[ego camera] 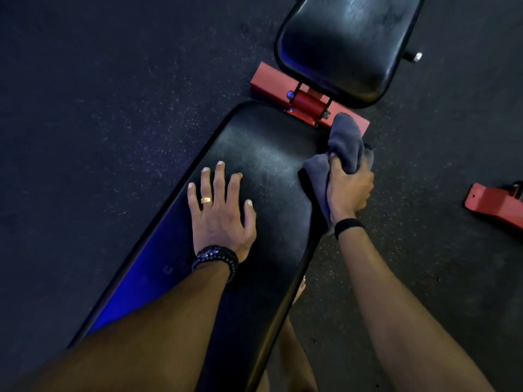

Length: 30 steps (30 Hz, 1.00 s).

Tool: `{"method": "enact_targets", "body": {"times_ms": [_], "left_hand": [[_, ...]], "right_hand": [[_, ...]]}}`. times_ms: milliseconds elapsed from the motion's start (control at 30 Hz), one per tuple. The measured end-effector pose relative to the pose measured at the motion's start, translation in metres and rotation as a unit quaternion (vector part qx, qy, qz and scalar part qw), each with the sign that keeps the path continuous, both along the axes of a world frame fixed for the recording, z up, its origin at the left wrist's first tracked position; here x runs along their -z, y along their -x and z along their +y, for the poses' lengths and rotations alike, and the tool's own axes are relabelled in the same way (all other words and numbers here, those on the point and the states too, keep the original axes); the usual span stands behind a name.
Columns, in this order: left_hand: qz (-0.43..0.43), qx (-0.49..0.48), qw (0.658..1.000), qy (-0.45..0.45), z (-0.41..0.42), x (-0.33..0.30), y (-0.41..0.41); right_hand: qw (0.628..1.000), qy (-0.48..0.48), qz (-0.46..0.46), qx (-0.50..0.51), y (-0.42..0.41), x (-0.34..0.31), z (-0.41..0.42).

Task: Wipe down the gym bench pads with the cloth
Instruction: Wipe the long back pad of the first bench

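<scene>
Mid-wipe, by the look of it, along the right edge of the long back pad (254, 199). Right hand (349, 190) closed in a fist around the grey cloth (343, 145), bunched, with one fold standing up past the knuckles toward the red frame (305, 101) and another hanging down beside the wrist against the pad's side. Left hand (219, 210) spread flat on the pad, fingers splayed and holding nothing, apparently bracing the bench.

Cloth placed at the pad's right rim, near the hinge end, partly over the edge and partly above the dark floor (99, 108). Contact between cloth and upholstery probable at the rim, but hard to confirm under the fist.

Likely next: a pull of the cloth along the side edge or a sweep back across the top surface, with the bunched cloth opened flatter for broader contact. Left hand sitting squarely on the stretch yet to be covered, so a lift or shift needed before that patch gets wiped. Seat pad (348, 43) beyond the hinge appearing not yet in hand; faint swirled marks visible on it.

Back pad black, glossy, smooth vinyl, with a dull hazy sheen near the centre and blue light reflected along the left flank. Cloth soft, thick, plainly dry-looking, though dampness impossible to judge.
</scene>
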<state>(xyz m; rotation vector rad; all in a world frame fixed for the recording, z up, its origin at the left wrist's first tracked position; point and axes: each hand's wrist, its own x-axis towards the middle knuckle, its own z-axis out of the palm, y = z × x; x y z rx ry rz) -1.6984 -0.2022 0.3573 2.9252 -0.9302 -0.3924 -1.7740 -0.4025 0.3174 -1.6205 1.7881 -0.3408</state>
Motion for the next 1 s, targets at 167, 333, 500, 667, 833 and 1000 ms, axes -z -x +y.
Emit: {"method": "enact_targets", "body": {"times_ms": [167,333,500,667,833,1000], "left_hand": [[-0.015,0.010,1.000,-0.001,-0.001,0.002,-0.001],[-0.018,0.002,1.000,0.004,0.000,0.001,-0.001],[-0.012,0.004,1.000,0.010,-0.002,0.000,0.000],[-0.020,0.004,1.000,-0.002,-0.001,0.000,0.000],[-0.016,0.005,1.000,-0.004,-0.002,0.001,0.000],[-0.014,0.005,1.000,-0.004,-0.001,0.001,0.000]], "right_hand": [[1.000,-0.009,0.011,-0.009,-0.001,-0.004,-0.003],[1.000,0.011,-0.006,0.001,-0.001,0.002,0.001],[1.000,0.010,-0.022,0.002,0.008,-0.002,0.011],[0.997,0.013,-0.074,-0.025,0.053,-0.032,0.112],[0.996,0.004,-0.085,-0.021,0.061,-0.038,0.130],[0.999,-0.025,-0.044,-0.013,-0.012,0.019,-0.045]]}}
